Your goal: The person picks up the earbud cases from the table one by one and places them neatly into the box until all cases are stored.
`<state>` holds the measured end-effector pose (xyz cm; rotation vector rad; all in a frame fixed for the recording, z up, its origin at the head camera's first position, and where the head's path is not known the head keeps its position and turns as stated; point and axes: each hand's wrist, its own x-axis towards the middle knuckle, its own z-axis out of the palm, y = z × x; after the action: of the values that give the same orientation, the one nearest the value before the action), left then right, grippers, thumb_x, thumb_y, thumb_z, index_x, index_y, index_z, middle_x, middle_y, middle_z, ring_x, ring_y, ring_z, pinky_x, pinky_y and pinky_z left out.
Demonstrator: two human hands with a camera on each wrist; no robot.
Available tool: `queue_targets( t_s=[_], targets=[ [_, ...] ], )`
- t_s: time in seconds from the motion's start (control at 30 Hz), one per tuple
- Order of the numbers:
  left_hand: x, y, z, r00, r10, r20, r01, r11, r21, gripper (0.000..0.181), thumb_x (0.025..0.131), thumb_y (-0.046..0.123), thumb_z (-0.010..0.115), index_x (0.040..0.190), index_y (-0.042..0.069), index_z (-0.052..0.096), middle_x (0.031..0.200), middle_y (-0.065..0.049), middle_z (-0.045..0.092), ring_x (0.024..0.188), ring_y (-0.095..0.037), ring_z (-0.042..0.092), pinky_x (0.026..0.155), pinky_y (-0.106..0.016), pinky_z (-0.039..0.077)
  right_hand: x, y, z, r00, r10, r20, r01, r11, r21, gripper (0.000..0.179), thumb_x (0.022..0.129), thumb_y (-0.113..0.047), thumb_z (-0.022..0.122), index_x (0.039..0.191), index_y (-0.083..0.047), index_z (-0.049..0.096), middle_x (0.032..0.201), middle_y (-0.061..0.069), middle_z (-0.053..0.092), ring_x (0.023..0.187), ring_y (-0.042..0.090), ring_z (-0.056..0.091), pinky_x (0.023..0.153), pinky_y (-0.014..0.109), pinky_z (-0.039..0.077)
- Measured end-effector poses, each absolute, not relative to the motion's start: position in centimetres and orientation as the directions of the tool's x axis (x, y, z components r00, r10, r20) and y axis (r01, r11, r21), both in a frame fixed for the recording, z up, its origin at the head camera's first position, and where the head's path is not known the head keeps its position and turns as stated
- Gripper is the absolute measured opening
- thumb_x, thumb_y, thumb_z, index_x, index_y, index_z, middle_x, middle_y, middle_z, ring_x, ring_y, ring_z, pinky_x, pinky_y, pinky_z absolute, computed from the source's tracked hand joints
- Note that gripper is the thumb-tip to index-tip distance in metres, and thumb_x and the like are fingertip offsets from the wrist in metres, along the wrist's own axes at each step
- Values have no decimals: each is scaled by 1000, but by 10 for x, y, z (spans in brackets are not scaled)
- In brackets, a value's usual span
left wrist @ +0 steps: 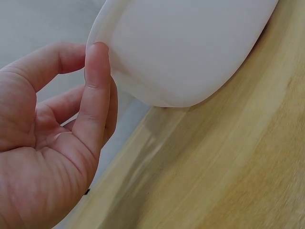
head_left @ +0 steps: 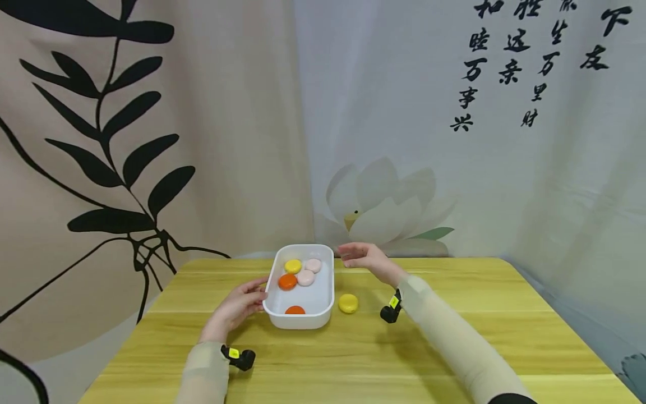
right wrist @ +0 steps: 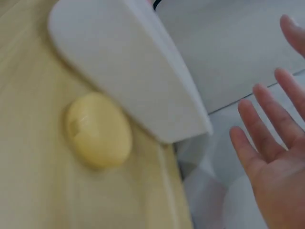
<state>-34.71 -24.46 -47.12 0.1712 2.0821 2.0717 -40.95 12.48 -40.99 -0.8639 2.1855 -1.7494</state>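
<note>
A white plastic box point(head_left: 301, 321) stands near the far edge of the table, its far end tipped up in the head view. Inside lie a yellow disc point(head_left: 292, 266), two pale pink discs point(head_left: 305, 278) and two orange discs point(head_left: 287, 281), all smooth and rounded. My left hand point(head_left: 241, 306) pinches the box's left rim between thumb and finger, as the left wrist view shows up close. Off the box's far right corner, my right hand point(head_left: 367, 258) hovers with spread fingers, holding nothing. Another yellow disc point(right wrist: 99, 130) lies on the table right of the box.
The wooden table point(head_left: 313, 370) ends just behind the box, before a hanging cloth point(head_left: 242, 140) printed with leaves, a flower and characters. Small black cameras are strapped at the left wrist point(head_left: 241, 358) and the right wrist point(head_left: 390, 310).
</note>
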Motion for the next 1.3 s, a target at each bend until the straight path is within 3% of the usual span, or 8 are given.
queue_targets(
  t_s=[0.27,0.5,0.77,1.07,1.3],
  targets=[
    [-346,-244,-469,-971,230,-60,-55,28,998,57,95,2,55,147,-5,32,116,-24,47,80,-19,55,73,-26,53,-400,136,-445,-779,-610,143,-295,155,-943,61,88,-6,68,143,2,42,144,23,42,131,45,38,101,45,43],
    [-346,-247,-468,-972,226,-61,-56,28,998,59,95,4,57,148,-4,32,111,-16,49,84,-19,56,75,-26,54,-396,138,-465,-778,-626,54,-235,211,-949,64,86,-10,71,142,1,44,145,20,43,131,38,42,104,45,40],
    [-346,-245,-468,-968,243,-60,-60,7,998,61,95,4,58,148,-6,29,109,-15,50,81,-17,58,73,-25,54,-393,143,-483,-763,-647,-1,-148,175,-973,61,86,-6,70,141,3,44,143,20,46,129,35,45,105,43,39],
    [-349,-243,-472,-967,249,-50,-49,10,999,60,94,4,59,147,-5,32,112,-16,51,81,-17,58,73,-25,54,-388,145,-483,-725,-688,-15,-211,243,-947,62,84,-6,72,140,1,47,141,15,50,124,25,49,103,36,40],
    [-347,-242,-471,-971,229,-65,-63,19,998,58,95,4,58,147,-5,34,119,-24,47,82,-19,58,73,-26,54,-388,140,-489,-740,-672,-19,-247,298,-922,62,81,-3,76,138,-3,52,137,11,54,118,20,52,100,31,41]
  ],
)
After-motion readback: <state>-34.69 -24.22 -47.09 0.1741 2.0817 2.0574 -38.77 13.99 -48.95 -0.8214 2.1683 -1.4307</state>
